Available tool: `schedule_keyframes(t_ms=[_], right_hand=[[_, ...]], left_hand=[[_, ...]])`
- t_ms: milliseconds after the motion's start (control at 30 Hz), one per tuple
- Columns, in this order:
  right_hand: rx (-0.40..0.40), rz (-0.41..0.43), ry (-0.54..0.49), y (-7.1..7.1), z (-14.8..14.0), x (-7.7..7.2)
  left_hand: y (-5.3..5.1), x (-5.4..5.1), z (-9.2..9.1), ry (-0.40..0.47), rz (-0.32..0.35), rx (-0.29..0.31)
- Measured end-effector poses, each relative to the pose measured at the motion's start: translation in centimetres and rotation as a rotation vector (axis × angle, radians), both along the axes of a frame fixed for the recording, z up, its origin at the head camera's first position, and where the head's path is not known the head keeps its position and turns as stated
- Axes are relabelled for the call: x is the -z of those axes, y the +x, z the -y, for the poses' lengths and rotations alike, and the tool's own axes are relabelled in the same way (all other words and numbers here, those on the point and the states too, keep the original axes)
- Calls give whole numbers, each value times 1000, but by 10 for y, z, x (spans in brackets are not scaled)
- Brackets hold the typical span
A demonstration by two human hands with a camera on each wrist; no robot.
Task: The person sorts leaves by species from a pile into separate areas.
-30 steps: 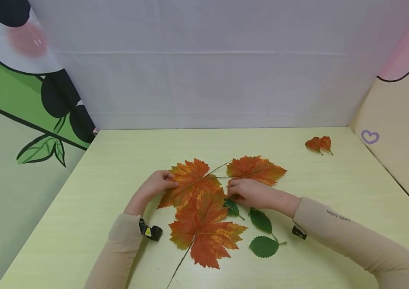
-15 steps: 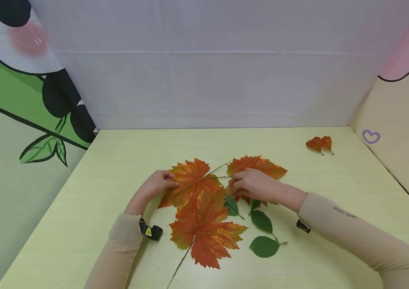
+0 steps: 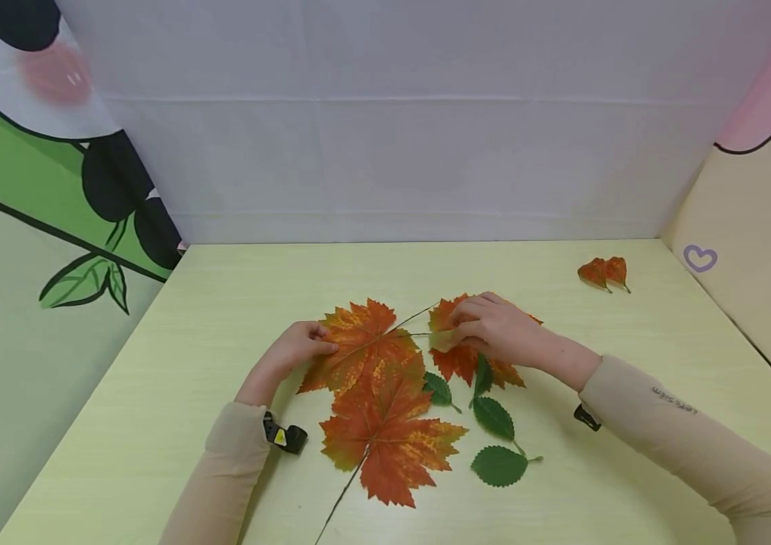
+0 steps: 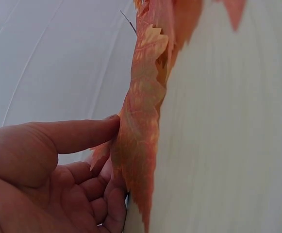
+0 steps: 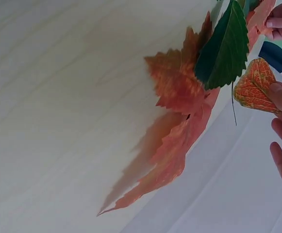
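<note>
My left hand [image 3: 293, 348] pinches the left edge of an orange maple leaf [image 3: 361, 341]; in the left wrist view its thumb presses one face and the fingers curl behind. My right hand [image 3: 504, 333] pinches a small orange-veined leaf [image 5: 255, 87] between thumb and finger; in the head view its pale underside [image 3: 444, 341] shows. That hand is above the right maple leaf [image 3: 450, 363], hiding much of it. A third maple leaf [image 3: 392, 439] overlaps the left one at the front, its stem toward me.
Green leaves lie right of the front maple leaf: one [image 3: 436, 388] by its edge, others [image 3: 493, 418] [image 3: 498, 465] in a row, one [image 3: 484, 375] against the right maple leaf. Two small orange leaves [image 3: 604, 272] lie at the table's back right. A pale wall [image 3: 413, 166] rises behind.
My right hand has moved right and away from me with the small leaf, from beside the overlapping maple leaves to over the right one. More green leaf shows below it. My left hand stays put.
</note>
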State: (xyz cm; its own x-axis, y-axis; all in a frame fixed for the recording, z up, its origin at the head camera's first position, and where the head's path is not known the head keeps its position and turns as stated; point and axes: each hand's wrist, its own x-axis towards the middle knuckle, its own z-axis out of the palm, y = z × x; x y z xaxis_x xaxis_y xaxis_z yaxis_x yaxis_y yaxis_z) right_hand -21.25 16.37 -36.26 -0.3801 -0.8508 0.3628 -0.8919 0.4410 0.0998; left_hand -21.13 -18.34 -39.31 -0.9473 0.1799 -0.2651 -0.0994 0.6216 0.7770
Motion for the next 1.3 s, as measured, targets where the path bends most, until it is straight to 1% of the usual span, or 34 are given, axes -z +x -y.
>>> schedule_keyframes(t_ms=[133, 333, 467, 600, 700, 833, 967, 1067, 1300], right_hand=[[8, 0, -52, -5, -7, 0], [77, 35, -122, -12, -20, 0], [149, 62, -177, -18, -32, 3], [249, 138, -223, -23, -43, 5], [307, 179, -253, -26, -51, 5], [356, 181, -290, -31, -61, 7], [427, 193, -328, -36, -70, 11], [479, 222, -358, -40, -77, 14], [563, 324, -467, -47, -95, 21]], left_hand=[[0, 2, 1, 1, -5, 6], [0, 2, 1, -3, -1, 6], [1, 0, 0, -4, 8, 5], [1, -2, 0, -2, 10, 0], [1, -2, 0, -3, 8, -3], [1, 0, 0, -6, -2, 5], [0, 1, 0, 0, -3, 5], [1, 0, 0, 5, -2, 2], [2, -1, -1, -9, -2, 1]])
